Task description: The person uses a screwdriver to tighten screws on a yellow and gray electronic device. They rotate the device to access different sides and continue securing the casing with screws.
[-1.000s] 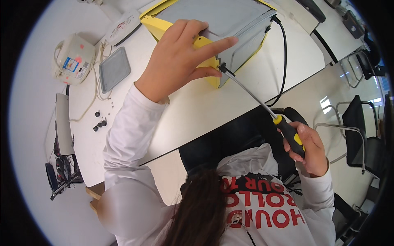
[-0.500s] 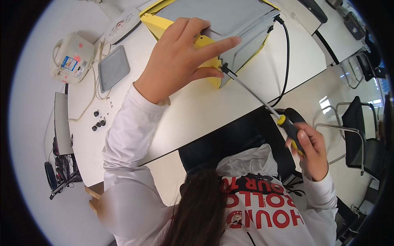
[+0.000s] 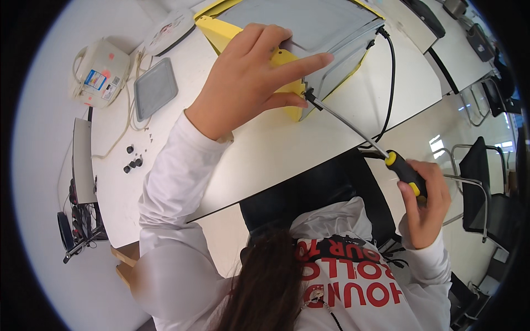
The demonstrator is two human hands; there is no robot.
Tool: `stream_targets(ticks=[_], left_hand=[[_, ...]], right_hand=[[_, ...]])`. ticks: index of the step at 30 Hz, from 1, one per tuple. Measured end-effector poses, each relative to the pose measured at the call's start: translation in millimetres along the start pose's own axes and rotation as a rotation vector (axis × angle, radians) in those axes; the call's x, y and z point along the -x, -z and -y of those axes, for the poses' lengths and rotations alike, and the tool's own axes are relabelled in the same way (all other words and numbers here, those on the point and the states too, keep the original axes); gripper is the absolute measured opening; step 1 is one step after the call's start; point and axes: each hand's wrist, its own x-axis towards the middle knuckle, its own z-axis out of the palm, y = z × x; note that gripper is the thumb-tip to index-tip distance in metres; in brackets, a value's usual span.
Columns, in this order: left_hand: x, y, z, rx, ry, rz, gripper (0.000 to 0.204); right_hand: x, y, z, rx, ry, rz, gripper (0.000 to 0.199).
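Yellow casing [image 3: 287,83]: on white counter [image 3: 265,160], pinned under spread left hand [image 3: 248,83]
Screwdriver [image 3: 353,128]: long shaft slanting from casing corner toward right hand [image 3: 425,204]
Right hand: fist closed round handle

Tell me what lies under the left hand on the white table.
The left hand presses on a yellow-framed device, at the corner where the screwdriver tip, held by the right hand, meets it. The frame's edge beneath the palm is covered, so any screws there cannot be seen.
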Motion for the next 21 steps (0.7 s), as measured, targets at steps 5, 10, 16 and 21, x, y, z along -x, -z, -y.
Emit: stream_targets(ticks=[5, 10, 16, 21], left_hand=[[0.0, 1.4, -1.0, -0.009, -0.005, 0.005, 0.072], [-1.3, -0.1, -1.5, 0.017, 0.013, 0.003, 0.072], [0.6, 0.4, -1.7, 0.001, 0.016, -0.004, 0.073], [1.3, -0.4, 0.5, -0.011, 0.006, -0.009, 0.073]], right_hand=[[-4.8, 11.0, -4.6, -1.544, -0.950, 0.558, 0.036], [0.1, 3.4, -1.8, -0.717, -0.480, 0.267, 0.043], [-11.9, 6.9, -0.5, 0.053, 0.047, 0.076, 0.032], [-6.2, 14.8, -1.3, -1.247, -0.886, 0.522, 0.034]])
